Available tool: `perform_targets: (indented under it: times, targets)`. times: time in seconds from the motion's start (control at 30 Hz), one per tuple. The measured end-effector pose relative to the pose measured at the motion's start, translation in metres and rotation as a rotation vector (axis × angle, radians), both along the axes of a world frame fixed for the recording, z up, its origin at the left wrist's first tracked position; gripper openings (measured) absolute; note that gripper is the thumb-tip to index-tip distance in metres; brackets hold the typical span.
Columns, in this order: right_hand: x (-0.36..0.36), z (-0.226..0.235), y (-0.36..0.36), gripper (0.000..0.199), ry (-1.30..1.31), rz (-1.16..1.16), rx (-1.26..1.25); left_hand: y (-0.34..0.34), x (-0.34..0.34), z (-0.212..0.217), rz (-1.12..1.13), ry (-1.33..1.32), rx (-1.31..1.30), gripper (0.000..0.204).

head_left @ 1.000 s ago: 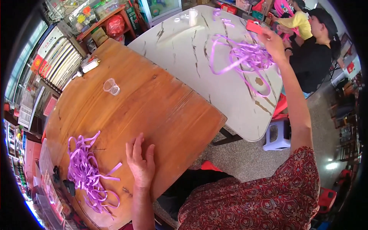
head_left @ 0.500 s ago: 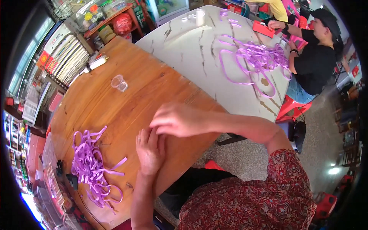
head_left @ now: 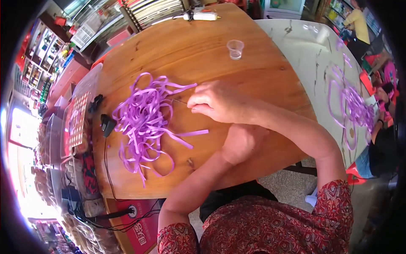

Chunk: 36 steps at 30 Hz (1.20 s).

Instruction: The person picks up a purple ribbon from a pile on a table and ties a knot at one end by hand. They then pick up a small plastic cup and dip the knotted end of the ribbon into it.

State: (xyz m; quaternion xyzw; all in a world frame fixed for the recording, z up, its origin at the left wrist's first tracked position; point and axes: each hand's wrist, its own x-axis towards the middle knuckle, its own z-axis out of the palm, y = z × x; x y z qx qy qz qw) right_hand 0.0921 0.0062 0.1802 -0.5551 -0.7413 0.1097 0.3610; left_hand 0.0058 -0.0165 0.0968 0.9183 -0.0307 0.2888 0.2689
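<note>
A tangled pile of purple ribbon lies on the wooden table in front of me, left of my hands. My right hand is stretched across to the pile's right side, its fingertips drawn together beside a ribbon end. A thin strand runs from the pile toward these fingertips; whatever they pinch is too small to name. Below the right wrist, my left hand rests over the table near its front edge. The right forearm covers its fingers, so their state is hidden.
A clear plastic cup stands on the wooden table, beyond my hands. A white glue gun lies at the far edge. A black plug adapter sits left of the pile. At the right, a white table holds more purple ribbon beside a seated person.
My view has swung left, bringing the ribbon pile nearer the middle. The right hand has left the left hand and reached to the pile; the left hand now lies beneath the right forearm.
</note>
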Motion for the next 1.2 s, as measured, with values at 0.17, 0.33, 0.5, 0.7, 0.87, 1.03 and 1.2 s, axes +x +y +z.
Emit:
perform_targets:
  times: [0.17,0.33,0.5,0.7,0.87,1.03,1.2]
  targets:
    - [-0.005,-0.017,0.071,0.016,-0.280,-0.083,0.114,-0.001,-0.006,0.013,-0.057,0.038,0.154,0.017]
    - [-0.015,-0.041,0.126,0.020,-0.339,-0.291,0.146,-0.002,-0.002,0.011,-0.085,-0.065,0.073,0.025]
    - [-0.013,-0.051,0.146,0.020,-0.238,-0.295,0.087,-0.002,-0.001,0.004,-0.069,-0.082,0.055,0.028]
    - [0.011,-0.008,0.134,0.013,0.229,-0.294,0.168,0.001,-0.005,0.008,-0.099,-0.001,0.164,0.024]
    - [-0.013,-0.017,0.128,0.020,-0.039,-0.231,0.034,0.001,-0.005,0.011,-0.097,0.047,0.175,0.026]
    - [-0.027,-0.059,0.140,0.021,-0.398,-0.313,0.112,-0.003,-0.005,0.005,-0.053,-0.061,0.065,0.029]
    - [-0.015,-0.026,0.139,0.016,-0.128,-0.188,0.115,-0.001,-0.005,0.007,-0.086,-0.029,0.050,0.028]
